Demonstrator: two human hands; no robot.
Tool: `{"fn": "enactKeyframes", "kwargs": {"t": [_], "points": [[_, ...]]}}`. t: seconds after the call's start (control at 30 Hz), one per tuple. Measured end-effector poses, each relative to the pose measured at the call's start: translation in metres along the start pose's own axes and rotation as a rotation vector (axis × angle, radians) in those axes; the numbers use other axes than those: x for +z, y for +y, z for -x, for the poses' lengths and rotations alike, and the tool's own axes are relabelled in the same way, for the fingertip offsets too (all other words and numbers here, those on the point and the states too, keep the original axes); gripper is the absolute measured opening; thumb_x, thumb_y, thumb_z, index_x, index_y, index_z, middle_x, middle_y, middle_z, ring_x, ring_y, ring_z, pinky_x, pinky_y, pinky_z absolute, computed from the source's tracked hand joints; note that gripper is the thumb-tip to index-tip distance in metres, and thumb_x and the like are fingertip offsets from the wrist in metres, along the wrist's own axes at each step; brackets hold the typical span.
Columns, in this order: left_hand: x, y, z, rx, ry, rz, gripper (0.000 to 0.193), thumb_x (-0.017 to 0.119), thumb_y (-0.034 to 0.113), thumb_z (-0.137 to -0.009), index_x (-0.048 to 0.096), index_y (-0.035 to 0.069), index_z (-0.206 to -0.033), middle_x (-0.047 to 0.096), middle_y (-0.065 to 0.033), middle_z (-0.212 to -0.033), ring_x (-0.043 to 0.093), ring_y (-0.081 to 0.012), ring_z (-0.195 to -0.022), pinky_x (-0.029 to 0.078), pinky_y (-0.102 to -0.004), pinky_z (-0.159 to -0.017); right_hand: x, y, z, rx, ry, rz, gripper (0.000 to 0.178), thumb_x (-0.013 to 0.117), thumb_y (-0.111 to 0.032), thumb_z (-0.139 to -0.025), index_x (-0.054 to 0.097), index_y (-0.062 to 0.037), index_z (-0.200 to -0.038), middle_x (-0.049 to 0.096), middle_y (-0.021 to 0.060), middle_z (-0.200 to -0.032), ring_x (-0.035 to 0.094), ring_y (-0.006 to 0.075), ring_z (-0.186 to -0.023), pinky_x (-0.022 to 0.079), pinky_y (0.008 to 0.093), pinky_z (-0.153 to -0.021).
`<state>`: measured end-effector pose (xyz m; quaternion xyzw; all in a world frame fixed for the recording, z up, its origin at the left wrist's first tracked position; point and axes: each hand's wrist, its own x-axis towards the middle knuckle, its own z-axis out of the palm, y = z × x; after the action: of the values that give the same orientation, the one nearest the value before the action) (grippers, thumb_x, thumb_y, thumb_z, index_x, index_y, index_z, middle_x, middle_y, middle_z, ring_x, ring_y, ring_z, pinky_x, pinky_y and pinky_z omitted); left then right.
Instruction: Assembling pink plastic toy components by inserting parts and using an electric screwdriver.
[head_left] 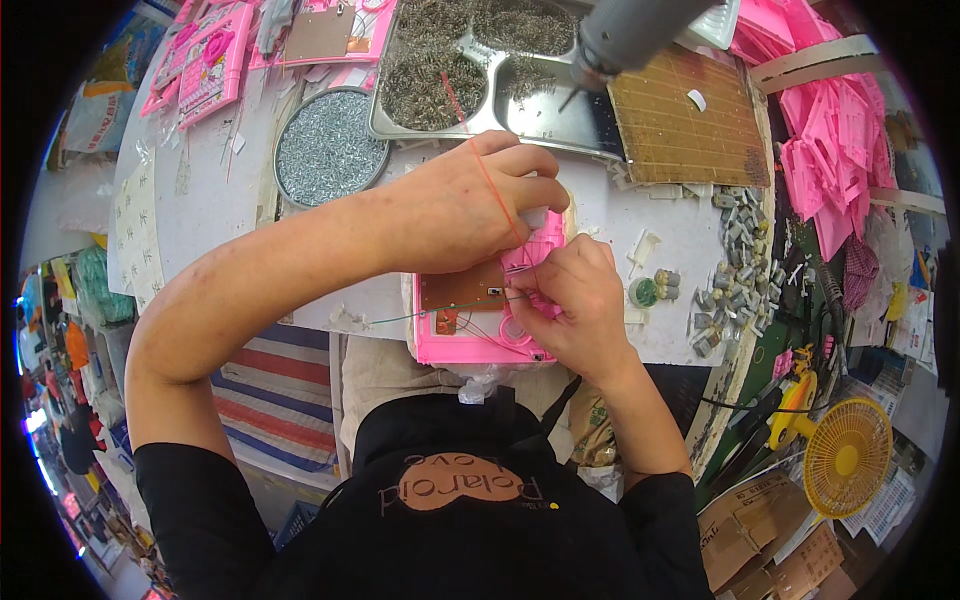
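In front of me lies an open pink plastic case [440,347] with a brown circuit board [455,288] inside. My left hand [475,205] reaches across its far part, fingers curled down; whatever is between them is mostly hidden. My right hand [575,300] pinches at the case's right side, thumb and index finger together at thin wires. A green wire [425,313] stretches left from those fingertips over the board. Another wire, a red one [488,185], passes over the back of my left hand and down toward the right fingers.
Beyond my hands stand a round tin of small screws [333,145] and a metal tray [490,98] of small springs. A powered screwdriver [630,40] hangs above the tray. Small motors [740,265] lie at the right, near a yellow fan [847,457]. Pink parts [825,150] are heaped far right.
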<state>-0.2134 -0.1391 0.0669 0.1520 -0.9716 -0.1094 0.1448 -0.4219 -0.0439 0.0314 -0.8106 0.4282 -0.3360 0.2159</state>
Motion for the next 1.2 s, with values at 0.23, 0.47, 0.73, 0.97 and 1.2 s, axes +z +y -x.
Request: {"fn": "enactKeyframes", "kwargs": {"t": [0.23,0.47,0.73,0.97,1.2], "points": [[0.003,0.019,-0.014,-0.083,-0.124,-0.119,0.018,0.069,0.021,-0.073,0.076,0.009,-0.084,0.064,-0.0036,-0.125,0.053,-0.0232,-0.126,0.043,-0.0421,-0.107,-0.002,-0.002,-0.002,0.015,-0.019,0.033,0.017,0.081,-0.01,-0.069,0.068,-0.0107,-0.08,0.062,0.0008,-0.08,0.058,0.0234,-0.082,0.043,0.0396,-0.077],[0.002,0.044,-0.005,-0.151,-0.084,-0.186,0.021,0.072,0.021,-0.071,0.075,0.009,-0.088,0.063,-0.006,-0.129,0.053,-0.0248,-0.125,0.039,-0.0516,-0.108,-0.008,-0.005,-0.007,-0.027,-0.018,0.065,0.017,0.08,-0.011,-0.07,0.067,-0.0091,-0.079,0.061,0.0024,-0.078,0.056,0.0249,-0.079,0.043,0.041,-0.079],[0.035,0.052,0.035,-0.229,0.24,-0.256,0.026,0.07,0.02,-0.071,0.073,0.008,-0.094,0.058,-0.0034,-0.144,0.055,-0.0231,-0.122,0.034,-0.0591,-0.113,-0.007,0.0,-0.007,-0.047,0.0,0.061,0.017,0.08,-0.012,-0.07,0.068,-0.0072,-0.08,0.06,0.0044,-0.077,0.055,0.0256,-0.079,0.041,0.0409,-0.078],[0.027,0.058,0.038,-0.244,0.226,-0.273,0.028,0.069,0.022,-0.072,0.073,0.009,-0.096,0.056,-0.0032,-0.147,0.056,-0.0231,-0.122,0.033,-0.0579,-0.116,-0.009,-0.003,-0.011,-0.057,-0.024,0.091,0.017,0.08,-0.013,-0.071,0.068,-0.0076,-0.081,0.06,0.0044,-0.078,0.055,0.0256,-0.079,0.042,0.0411,-0.079],[0.013,0.047,0.031,-0.298,0.097,-0.125,0.031,0.074,0.023,-0.071,0.073,0.009,-0.099,0.056,-0.0065,-0.145,0.056,-0.0266,-0.122,0.034,-0.0551,-0.115,-0.009,0.005,-0.026,-0.078,-0.036,0.213,0.015,0.079,-0.015,-0.073,0.068,-0.0091,-0.081,0.061,0.0035,-0.08,0.057,0.0254,-0.082,0.043,0.0418,-0.082]]}}
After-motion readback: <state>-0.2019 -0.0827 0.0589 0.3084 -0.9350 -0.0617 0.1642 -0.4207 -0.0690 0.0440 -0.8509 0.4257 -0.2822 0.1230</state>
